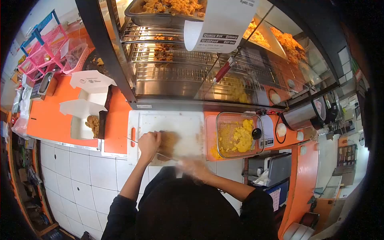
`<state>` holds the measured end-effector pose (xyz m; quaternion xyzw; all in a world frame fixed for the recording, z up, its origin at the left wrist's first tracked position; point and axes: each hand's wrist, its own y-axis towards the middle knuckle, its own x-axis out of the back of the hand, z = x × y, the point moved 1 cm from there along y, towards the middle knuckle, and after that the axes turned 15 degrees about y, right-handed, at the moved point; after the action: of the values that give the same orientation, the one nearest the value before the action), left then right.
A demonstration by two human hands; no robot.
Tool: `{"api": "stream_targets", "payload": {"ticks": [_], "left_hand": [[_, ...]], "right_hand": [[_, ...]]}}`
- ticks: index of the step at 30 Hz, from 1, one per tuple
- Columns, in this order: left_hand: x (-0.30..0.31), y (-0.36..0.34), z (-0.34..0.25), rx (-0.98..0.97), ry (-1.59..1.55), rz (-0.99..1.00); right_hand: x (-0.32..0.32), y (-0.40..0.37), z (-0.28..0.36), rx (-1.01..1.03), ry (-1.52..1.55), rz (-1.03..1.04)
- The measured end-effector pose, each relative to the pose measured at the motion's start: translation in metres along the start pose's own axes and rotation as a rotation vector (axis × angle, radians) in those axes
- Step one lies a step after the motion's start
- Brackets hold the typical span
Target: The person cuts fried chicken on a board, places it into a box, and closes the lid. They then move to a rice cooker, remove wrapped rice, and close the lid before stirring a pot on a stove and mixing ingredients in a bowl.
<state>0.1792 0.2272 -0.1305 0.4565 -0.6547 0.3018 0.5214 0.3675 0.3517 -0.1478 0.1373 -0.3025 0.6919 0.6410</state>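
Observation:
A white cutting board [192, 124] lies on the counter, with a brown, motion-blurred piece of food [170, 143] on it. At the food's left side is my left hand [149, 146], its fingers closed; a thin metal edge sticks out past it, and what it grips is unclear. My right hand [194, 169], gloved and blurred, is at the board's front edge. From it a thin metal blade, apparently a knife [166, 157], reaches left below the food.
Right of the board stands a wire basket [218, 138] with yellow pieces [242, 138]. Open white boxes [78, 128], one holding fried food [93, 126], sit on the left. A glass-fronted warming cabinet [168, 84] rises behind; a paper slip [218, 32] hangs there.

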Motion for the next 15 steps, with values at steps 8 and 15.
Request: {"api": "stream_targets", "payload": {"ticks": [8, 15], "left_hand": [[0.0, 0.006, -0.005, -0.005, 0.0, -0.071], [-0.001, 0.021, -0.005, -0.035, -0.074, -0.072]], "right_hand": [[0.016, 0.008, -0.011, 0.104, -0.116, 0.132], [0.036, 0.017, -0.001, -0.082, -0.039, 0.059]]}}
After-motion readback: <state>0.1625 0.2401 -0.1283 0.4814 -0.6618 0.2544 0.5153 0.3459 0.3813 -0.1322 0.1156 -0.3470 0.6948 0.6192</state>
